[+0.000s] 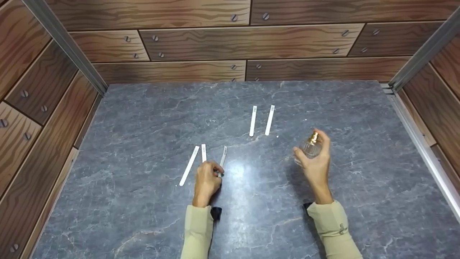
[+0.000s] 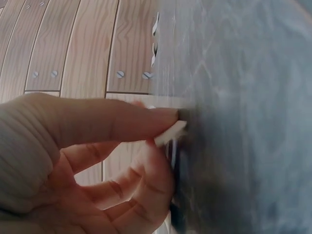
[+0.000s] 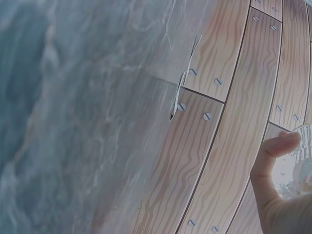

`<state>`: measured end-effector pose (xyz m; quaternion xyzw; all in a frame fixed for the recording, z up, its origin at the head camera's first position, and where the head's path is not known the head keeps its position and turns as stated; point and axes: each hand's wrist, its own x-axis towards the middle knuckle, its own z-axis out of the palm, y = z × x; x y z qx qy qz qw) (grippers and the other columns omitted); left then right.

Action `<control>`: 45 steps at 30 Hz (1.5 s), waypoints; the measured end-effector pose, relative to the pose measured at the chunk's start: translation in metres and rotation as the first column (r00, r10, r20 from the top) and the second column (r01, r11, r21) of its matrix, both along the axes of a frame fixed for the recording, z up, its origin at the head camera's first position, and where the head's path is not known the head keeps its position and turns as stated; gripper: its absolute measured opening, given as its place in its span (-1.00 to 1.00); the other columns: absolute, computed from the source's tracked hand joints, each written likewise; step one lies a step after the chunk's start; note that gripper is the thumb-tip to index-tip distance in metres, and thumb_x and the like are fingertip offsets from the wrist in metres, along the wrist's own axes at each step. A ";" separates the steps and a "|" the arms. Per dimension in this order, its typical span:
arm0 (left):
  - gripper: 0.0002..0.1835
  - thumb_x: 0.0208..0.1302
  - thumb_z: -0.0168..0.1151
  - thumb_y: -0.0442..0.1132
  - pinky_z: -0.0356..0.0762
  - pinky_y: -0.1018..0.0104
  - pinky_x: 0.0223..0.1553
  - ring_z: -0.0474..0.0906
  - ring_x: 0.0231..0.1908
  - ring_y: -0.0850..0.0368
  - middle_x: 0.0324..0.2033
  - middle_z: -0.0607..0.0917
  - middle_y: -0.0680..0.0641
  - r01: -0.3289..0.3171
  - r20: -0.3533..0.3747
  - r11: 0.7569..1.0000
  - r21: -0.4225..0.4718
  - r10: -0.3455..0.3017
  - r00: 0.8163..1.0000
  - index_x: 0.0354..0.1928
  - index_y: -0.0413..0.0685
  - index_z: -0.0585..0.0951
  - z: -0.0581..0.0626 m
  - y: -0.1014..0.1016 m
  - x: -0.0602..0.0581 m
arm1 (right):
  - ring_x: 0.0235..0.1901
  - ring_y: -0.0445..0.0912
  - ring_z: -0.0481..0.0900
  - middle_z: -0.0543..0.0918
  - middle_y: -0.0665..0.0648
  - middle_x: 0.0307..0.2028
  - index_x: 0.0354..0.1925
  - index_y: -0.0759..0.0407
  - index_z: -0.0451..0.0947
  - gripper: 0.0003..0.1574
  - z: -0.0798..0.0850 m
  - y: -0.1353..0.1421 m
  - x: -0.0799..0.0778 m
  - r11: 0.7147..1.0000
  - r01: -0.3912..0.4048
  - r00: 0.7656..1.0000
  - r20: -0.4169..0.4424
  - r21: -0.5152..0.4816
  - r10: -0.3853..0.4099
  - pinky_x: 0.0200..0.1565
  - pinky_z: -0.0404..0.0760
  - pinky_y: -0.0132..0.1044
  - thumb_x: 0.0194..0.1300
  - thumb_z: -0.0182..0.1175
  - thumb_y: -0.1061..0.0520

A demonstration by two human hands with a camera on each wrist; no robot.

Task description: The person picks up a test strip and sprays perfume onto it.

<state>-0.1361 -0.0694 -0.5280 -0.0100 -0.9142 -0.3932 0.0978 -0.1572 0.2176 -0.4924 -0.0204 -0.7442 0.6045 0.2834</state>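
Note:
My left hand [image 1: 207, 181] is low over the table, left of the middle, pinching a white paper test strip [image 1: 223, 158] near its lower end. In the left wrist view the strip's pale end [image 2: 171, 132] shows between thumb and fingertip. Raised at the right, my right hand [image 1: 316, 163] grips a clear ribbed glass perfume bottle [image 1: 309, 149]. The bottle's gold spray neck [image 1: 313, 137] points up, with a fingertip at its top and the thumb on the left side. Only part of the glass shows in the right wrist view.
Two test strips lie beside the left hand: a slanted one [image 1: 189, 166] and one [image 1: 204, 153] partly hidden behind the hand. Farther back lie another strip [image 1: 253, 120] and its neighbour [image 1: 270, 119]. Wood-patterned walls [image 1: 230, 43] bound the grey marbled table [image 1: 143, 216].

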 end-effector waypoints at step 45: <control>-0.33 0.02 0.24 -0.73 0.63 0.37 -0.31 0.63 -0.14 -0.08 0.18 0.57 -0.24 0.239 0.113 0.859 0.454 -0.322 0.940 0.28 -0.39 0.53 0.017 0.028 -0.008 | -0.09 -0.08 0.49 0.47 0.34 0.02 0.36 0.37 0.25 -0.09 0.001 0.000 0.002 1.000 -0.025 1.000 0.001 0.016 0.025 -0.26 0.60 -0.50 0.07 0.35 0.52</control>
